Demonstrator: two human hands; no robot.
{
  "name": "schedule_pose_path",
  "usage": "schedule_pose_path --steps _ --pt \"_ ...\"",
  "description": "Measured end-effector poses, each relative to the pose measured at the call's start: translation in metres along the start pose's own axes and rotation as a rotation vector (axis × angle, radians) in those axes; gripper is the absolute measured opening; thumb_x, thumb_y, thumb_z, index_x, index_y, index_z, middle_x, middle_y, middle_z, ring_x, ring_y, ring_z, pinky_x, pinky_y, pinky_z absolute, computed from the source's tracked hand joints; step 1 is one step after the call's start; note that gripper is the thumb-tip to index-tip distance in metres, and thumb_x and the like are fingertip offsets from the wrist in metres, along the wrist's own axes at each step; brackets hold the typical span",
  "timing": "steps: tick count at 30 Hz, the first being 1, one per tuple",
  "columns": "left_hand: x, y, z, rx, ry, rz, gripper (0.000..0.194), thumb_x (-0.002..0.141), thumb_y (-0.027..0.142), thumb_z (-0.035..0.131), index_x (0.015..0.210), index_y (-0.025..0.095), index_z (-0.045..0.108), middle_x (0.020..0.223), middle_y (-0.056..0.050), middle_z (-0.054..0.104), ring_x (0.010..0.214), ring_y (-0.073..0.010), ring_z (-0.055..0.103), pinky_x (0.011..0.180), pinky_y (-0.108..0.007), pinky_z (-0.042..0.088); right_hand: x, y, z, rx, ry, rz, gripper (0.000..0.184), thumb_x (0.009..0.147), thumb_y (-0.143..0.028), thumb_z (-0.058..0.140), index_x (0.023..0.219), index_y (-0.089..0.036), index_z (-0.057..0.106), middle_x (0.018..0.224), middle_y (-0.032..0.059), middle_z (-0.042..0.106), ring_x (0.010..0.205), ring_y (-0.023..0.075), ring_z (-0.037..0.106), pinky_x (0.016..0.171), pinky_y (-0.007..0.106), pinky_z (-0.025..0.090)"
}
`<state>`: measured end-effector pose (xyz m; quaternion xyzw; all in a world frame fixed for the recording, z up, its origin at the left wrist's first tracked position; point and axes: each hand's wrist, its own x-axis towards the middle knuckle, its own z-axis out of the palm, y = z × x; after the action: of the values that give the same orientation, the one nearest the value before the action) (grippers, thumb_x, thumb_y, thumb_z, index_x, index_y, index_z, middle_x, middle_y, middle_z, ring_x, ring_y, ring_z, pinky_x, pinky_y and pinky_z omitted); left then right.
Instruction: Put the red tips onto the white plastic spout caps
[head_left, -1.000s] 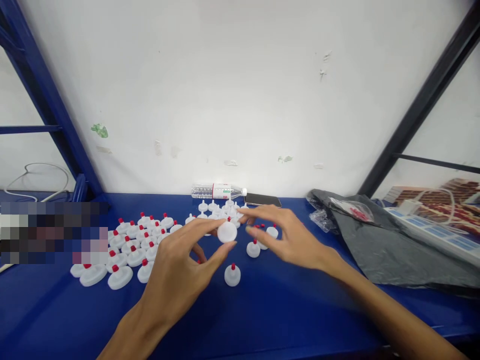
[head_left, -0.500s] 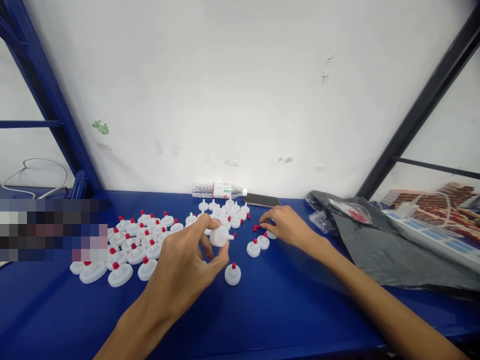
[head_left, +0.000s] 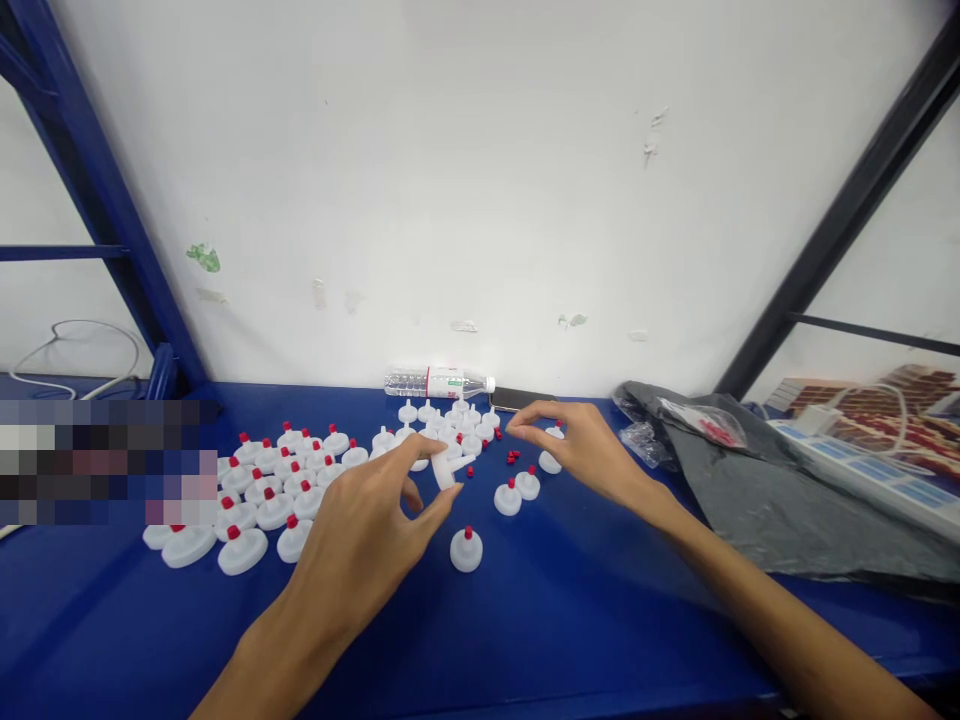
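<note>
My left hand (head_left: 375, 530) pinches a white plastic disc cap (head_left: 448, 471) between thumb and fingers, its bare spout pointing right. My right hand (head_left: 581, 450) hovers above the blue table (head_left: 570, 610), thumb and forefinger pinched together near small loose red plugs (head_left: 512, 457); what they hold is too small to see. White caps with red plugs (head_left: 259, 495) lie in a group at the left. Bare white caps (head_left: 442, 420) cluster at the back. Single capped pieces (head_left: 466, 548) sit near my hands.
A water bottle (head_left: 439, 382) lies on its side against the wall beside a dark phone (head_left: 521, 398). A grey plastic bag (head_left: 765, 480) with smaller clear bags spreads at the right. Blue shelf posts (head_left: 112, 230) stand at the left, a black post (head_left: 847, 210) at the right.
My right hand went down to the red plugs and has lifted away, pinched. My left hand turned the white cap so its spout points right.
</note>
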<state>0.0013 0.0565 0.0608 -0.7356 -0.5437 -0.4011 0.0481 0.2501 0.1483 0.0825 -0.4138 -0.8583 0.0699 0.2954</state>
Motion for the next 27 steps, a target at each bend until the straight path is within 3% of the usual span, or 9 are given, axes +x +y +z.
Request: schedule_pose_path --steps 4,9,18,20,25,27 --pt "-0.001 -0.001 0.002 -0.019 -0.035 0.002 0.03 0.087 0.038 0.074 0.114 0.031 0.063 0.062 0.012 0.067 0.047 -0.0144 0.061 0.056 -0.027 0.047 -0.011 -0.035 0.001 0.408 0.068 -0.052 0.014 0.095 -0.037 0.069 0.093 -0.027 0.078 0.098 -0.0012 0.079 0.09 0.0175 0.073 0.081 0.028 0.054" --pt "-0.004 -0.001 0.005 -0.011 -0.027 0.073 0.032 0.089 0.037 0.073 0.118 0.029 0.062 0.065 0.01 0.067 0.051 -0.0148 0.062 0.056 -0.027 0.047 -0.018 -0.047 0.01 0.479 0.095 -0.082 0.007 0.092 -0.032 0.074 0.093 -0.029 0.081 0.094 -0.0026 0.08 0.087 0.0158 0.072 0.082 0.029 0.053" --pt "-0.004 0.004 0.001 -0.035 0.0 0.133 0.035 0.087 0.033 0.076 0.118 0.03 0.061 0.066 0.011 0.067 0.046 -0.0118 0.056 0.053 -0.025 0.046 -0.016 -0.047 0.005 0.619 -0.006 0.029 0.008 0.087 -0.033 0.078 0.087 -0.026 0.082 0.088 0.0004 0.079 0.083 0.017 0.071 0.072 0.027 0.051" --pt "-0.004 0.005 -0.001 -0.057 0.0 0.135 0.035 0.087 0.033 0.077 0.117 0.03 0.061 0.065 0.012 0.067 0.047 -0.0116 0.057 0.053 -0.024 0.046 -0.016 -0.046 0.006 0.713 -0.06 0.04 0.012 0.087 -0.034 0.078 0.091 -0.024 0.081 0.087 0.0018 0.079 0.076 0.0156 0.071 0.066 0.026 0.05" --pt "-0.003 0.01 0.0 -0.128 -0.046 0.173 0.035 0.087 0.032 0.078 0.117 0.032 0.061 0.067 0.014 0.07 0.044 -0.0092 0.054 0.05 -0.021 0.046 -0.015 -0.042 0.003 0.96 -0.36 0.02 0.024 0.094 -0.041 0.069 0.105 -0.021 0.078 0.09 0.0045 0.079 0.066 0.0116 0.07 0.049 0.02 0.043" --pt "-0.002 0.011 0.0 -0.107 -0.057 0.163 0.046 0.083 0.038 0.081 0.124 0.032 0.059 0.074 0.012 0.073 0.042 -0.009 0.052 0.049 -0.022 0.046 -0.012 -0.038 -0.004 0.946 -0.364 0.028 0.026 0.094 -0.043 0.069 0.104 -0.02 0.077 0.091 0.0053 0.079 0.067 0.0116 0.069 0.049 0.019 0.044"
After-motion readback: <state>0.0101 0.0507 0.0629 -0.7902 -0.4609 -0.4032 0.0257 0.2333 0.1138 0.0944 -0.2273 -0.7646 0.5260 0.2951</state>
